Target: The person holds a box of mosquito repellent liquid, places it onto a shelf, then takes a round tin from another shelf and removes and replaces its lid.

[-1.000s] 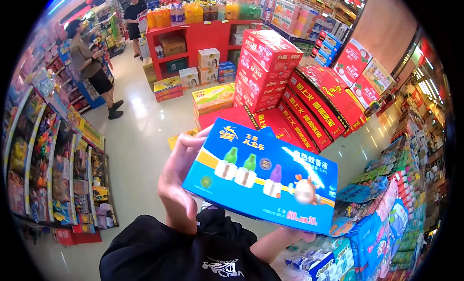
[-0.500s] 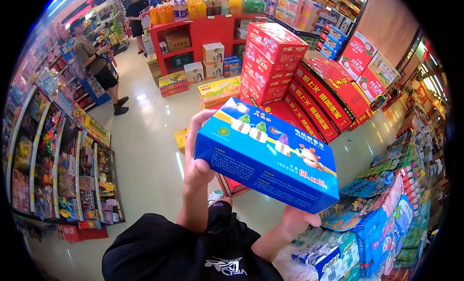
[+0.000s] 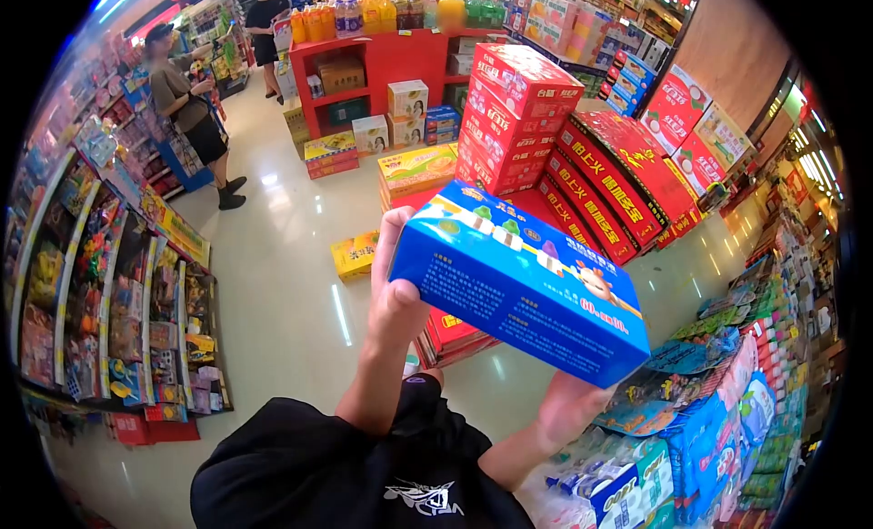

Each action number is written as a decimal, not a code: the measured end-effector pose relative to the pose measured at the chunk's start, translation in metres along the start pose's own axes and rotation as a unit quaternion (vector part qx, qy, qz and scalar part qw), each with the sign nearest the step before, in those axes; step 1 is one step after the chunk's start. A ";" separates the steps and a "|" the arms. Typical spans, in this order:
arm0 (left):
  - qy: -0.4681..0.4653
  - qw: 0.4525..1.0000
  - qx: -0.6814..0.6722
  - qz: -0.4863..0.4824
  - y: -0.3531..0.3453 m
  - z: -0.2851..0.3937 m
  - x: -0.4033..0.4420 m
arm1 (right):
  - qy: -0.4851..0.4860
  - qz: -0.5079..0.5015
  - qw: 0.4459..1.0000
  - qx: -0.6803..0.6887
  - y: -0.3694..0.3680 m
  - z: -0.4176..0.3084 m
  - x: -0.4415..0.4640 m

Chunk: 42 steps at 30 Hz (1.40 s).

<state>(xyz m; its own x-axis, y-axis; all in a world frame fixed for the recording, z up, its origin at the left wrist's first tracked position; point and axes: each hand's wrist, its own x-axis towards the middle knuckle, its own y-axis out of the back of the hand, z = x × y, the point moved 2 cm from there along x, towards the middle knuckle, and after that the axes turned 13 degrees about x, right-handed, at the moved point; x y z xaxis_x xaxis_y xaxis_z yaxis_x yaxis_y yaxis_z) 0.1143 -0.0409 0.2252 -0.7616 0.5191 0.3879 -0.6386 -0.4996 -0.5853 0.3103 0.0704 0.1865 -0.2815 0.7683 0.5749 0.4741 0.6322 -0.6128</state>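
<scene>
Currently left hand [image 3: 395, 303] grips left end of tilted blue box [image 3: 523, 297]; right hand [image 3: 571, 407] under right end, fingers hidden, can't tell grip. Red cartons [image 3: 514, 120] stacked farther.

Blue printed box [image 3: 520, 288] held tilted. Left hand [image 3: 400, 300] grips its left end, thumb on the near face; right hand [image 3: 573, 409] supports the lower right corner, fingers hidden. Red cartons [image 3: 514, 133] stand stacked beyond; stocked shelves [image 3: 135, 322] line the left.

Room btwn L hand [image 3: 397, 302] & shelves [image 3: 134, 320], red ctns [image 3: 511, 121] ahead
</scene>
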 end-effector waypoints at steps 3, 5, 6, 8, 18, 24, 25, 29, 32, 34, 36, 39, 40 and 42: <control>-0.001 1.000 0.010 0.001 0.004 -0.001 -0.003 | -0.008 -0.004 1.000 -0.004 -0.006 0.003 0.003; -0.011 1.000 0.025 -0.001 0.007 0.003 -0.004 | -0.015 0.018 0.999 -0.025 -0.009 0.004 0.002; -0.017 0.999 0.032 -0.002 0.008 0.004 -0.004 | -0.021 0.037 0.998 -0.044 -0.014 0.003 0.004; -0.023 0.999 0.046 -0.004 0.009 0.010 -0.006 | -0.022 0.059 0.996 -0.062 -0.022 0.002 0.007; -0.019 0.996 0.088 -0.020 0.007 0.016 -0.018 | 0.028 0.104 0.993 -0.053 -0.010 0.005 -0.007; -0.051 0.996 0.071 -0.024 -0.001 0.024 -0.017 | -0.023 0.112 0.990 0.077 0.001 0.003 -0.017; -0.052 0.996 0.067 -0.021 -0.001 0.024 -0.018 | -0.004 0.109 0.993 0.048 -0.003 0.002 -0.018; -0.053 0.996 0.074 -0.003 0.000 0.027 -0.021 | 0.069 0.035 0.997 0.021 0.004 0.014 -0.022; -0.083 0.993 0.082 0.025 -0.005 0.036 -0.024 | 0.081 0.009 0.994 0.078 0.018 0.020 -0.022; -0.100 0.990 0.087 0.051 -0.004 0.037 -0.030 | 0.070 0.031 0.990 0.118 0.020 0.019 -0.024; -0.102 0.987 0.099 0.078 -0.001 0.036 -0.037 | 0.057 0.053 0.985 0.156 0.021 0.020 -0.026; -0.112 0.980 0.127 0.104 0.005 0.038 -0.043 | 0.042 0.098 0.969 0.223 0.020 0.022 -0.027; -0.122 0.977 0.142 0.102 0.006 0.039 -0.044 | 0.035 0.121 0.958 0.259 0.018 0.023 -0.027; -0.154 0.974 0.155 0.055 0.004 0.033 -0.043 | 0.024 0.196 0.902 0.383 0.013 0.024 -0.023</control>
<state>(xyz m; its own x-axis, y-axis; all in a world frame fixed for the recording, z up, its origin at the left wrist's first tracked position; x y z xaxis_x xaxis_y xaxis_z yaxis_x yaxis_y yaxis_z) 0.1403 -0.0883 0.2298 -0.7938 0.2409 0.5585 -0.5168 -0.7513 -0.4104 0.3032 0.0639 0.1523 -0.1723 0.9543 0.2441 -0.1918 0.2106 -0.9586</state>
